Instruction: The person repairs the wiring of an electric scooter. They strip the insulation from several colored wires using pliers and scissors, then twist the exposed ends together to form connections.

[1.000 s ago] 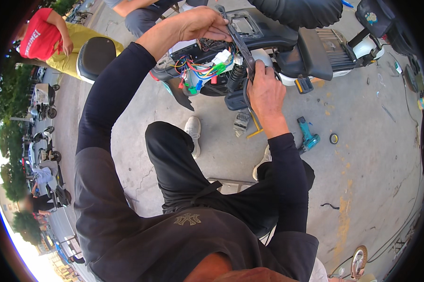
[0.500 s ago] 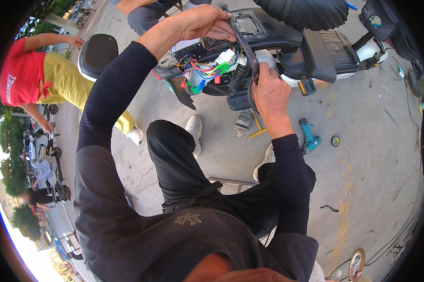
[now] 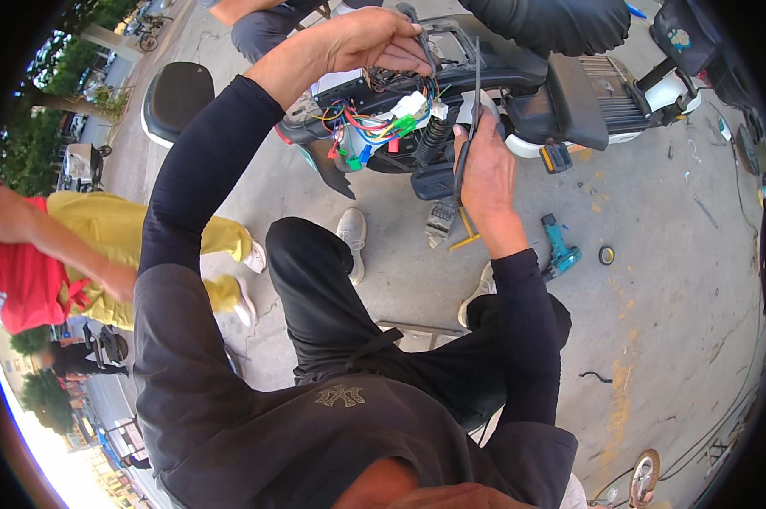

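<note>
My left hand (image 3: 381,41) is closed on a dark grey strip (image 3: 425,47) at the upper end of a stripped-down scooter (image 3: 519,72). My right hand (image 3: 485,174) grips a long black cable-like strip (image 3: 475,76) standing across the frame beside the black shock spring (image 3: 434,138). Between and below my hands hangs a bundle of coloured wires (image 3: 361,123) with white, green, blue and red connectors (image 3: 404,124), next to an open black compartment.
A teal cordless drill (image 3: 559,250), tape roll (image 3: 606,254), yellow tool (image 3: 465,239) and grey glove (image 3: 440,222) lie on the concrete. A person in red top (image 3: 22,271) is close at left, near a black seat (image 3: 176,100). Another person (image 3: 264,30) sits at top.
My right hand has shifted slightly, and its long strip now angles upward, apart from the one at my left hand. The person in red has moved down along my left side.
</note>
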`<state>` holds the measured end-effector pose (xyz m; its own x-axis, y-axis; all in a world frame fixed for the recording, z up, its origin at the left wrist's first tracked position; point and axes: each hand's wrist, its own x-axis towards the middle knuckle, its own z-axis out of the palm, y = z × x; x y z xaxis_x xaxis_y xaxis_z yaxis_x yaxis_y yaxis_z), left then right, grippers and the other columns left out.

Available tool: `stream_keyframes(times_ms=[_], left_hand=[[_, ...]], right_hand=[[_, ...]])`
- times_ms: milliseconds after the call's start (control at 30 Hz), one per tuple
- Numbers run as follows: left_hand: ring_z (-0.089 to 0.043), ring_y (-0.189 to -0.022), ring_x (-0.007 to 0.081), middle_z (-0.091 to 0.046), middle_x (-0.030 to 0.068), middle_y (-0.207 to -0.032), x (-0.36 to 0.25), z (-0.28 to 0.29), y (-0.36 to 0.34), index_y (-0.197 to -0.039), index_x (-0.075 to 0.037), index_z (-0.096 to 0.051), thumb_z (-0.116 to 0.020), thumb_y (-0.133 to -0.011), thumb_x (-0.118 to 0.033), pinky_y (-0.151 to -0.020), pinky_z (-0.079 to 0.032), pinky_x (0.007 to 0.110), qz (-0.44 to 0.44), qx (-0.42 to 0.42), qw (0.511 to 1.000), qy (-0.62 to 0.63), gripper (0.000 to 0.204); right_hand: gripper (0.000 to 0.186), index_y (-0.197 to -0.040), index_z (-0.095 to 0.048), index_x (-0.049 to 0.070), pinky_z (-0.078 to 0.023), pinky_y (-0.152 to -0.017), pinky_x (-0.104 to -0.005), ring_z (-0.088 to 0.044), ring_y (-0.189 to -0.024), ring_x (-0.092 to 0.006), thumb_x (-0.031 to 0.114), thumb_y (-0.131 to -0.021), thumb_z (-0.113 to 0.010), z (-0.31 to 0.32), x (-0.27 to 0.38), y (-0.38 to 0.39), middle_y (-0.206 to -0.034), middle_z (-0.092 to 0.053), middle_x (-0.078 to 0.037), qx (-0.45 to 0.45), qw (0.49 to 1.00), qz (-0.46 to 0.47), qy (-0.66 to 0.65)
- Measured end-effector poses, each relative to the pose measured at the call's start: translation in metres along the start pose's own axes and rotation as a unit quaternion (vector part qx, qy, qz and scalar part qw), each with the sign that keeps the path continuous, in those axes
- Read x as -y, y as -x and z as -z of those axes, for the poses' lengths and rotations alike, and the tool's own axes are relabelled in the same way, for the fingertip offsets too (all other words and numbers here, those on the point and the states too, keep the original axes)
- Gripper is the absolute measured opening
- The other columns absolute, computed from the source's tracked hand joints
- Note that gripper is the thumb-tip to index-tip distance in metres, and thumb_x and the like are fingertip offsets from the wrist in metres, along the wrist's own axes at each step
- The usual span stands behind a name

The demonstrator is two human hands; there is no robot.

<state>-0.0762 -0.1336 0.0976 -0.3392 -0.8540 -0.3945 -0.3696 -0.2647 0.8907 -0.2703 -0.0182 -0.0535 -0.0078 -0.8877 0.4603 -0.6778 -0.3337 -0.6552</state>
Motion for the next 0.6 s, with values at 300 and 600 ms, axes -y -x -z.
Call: stream_keyframes(times_ms=[300, 600], left_hand=[[-0.071, -0.109, 0.0297, -0.07, 0.0232, -0.115, 0.0, 0.001, 0.005, -0.115, 0.003, -0.058, -0.049, -0.106, -0.02, -0.086, -0.06, 0.025, -0.026, -0.007, 1.0, -0.011, 0.026], [-0.071, -0.108, 0.0301, -0.07, 0.0239, -0.115, -0.002, -0.007, 0.009, -0.117, 0.005, -0.061, -0.046, -0.107, -0.02, -0.088, -0.06, 0.026, -0.006, -0.045, 0.999, 0.0, 0.03]], right_hand=[[0.041, -0.128, -0.053, 0.01, -0.053, -0.062, -0.0485, -0.067, -0.078, -0.0373, 0.017, -0.091, -0.067, 0.015, 0.013, -0.005, -0.092, -0.059, -0.017, -0.008, 0.987, 0.032, 0.158], [0.047, -0.127, -0.055, 0.011, -0.053, -0.056, -0.0464, -0.068, -0.069, -0.0347, 0.017, -0.084, -0.071, 0.003, 0.015, -0.008, -0.087, -0.059, -0.014, -0.011, 0.984, 0.029, 0.177]])
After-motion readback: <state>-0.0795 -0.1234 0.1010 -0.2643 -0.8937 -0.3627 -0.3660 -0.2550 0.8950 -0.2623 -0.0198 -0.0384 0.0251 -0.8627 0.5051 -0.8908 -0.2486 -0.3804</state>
